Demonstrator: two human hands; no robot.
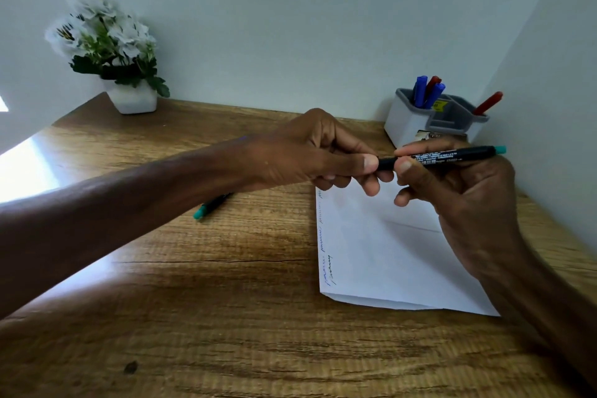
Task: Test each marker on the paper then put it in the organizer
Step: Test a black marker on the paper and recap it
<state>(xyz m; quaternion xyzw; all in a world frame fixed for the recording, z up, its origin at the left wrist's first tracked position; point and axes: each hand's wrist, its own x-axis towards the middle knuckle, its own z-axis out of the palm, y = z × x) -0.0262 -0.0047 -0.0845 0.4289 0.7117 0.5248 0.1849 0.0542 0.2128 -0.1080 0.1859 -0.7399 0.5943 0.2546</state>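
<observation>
Above the far end of the paper [387, 252], the right hand [465, 203] grips the barrel of a black marker [452, 157] while the left hand [307, 152] pinches its left end, likely uncapping or recapping it, so next comes either a test stroke or the organizer [407, 123] at far right.

Wooden desk [226, 317], white paper [381, 255], teal-ended marker [211, 205], grey organizer [407, 121], potted flowers [132, 97]
</observation>
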